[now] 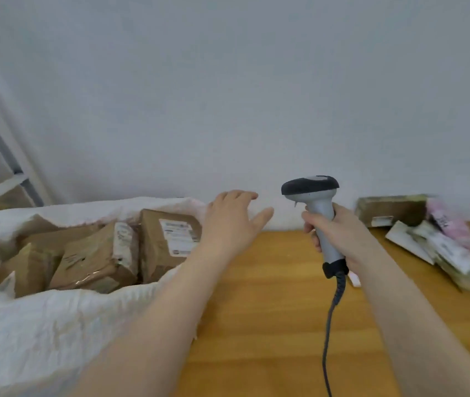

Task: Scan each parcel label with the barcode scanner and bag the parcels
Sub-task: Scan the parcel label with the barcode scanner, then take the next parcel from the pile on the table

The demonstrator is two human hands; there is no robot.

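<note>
While the right hand (334,230) is gripping the grey barcode scanner (315,209) upright above the wooden table (271,310), the left hand (232,219) is hovering with fingers spread and holding nothing at the edge of the white sack (41,325). Brown parcels (99,253) are lying inside the sack; more parcels (428,239) are piled on the table's right.

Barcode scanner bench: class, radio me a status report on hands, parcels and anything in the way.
Left hand open, empty, by sack rim. Right hand grips barcode scanner. Unbagged parcels piled right on table; nothing blocks them.
</note>
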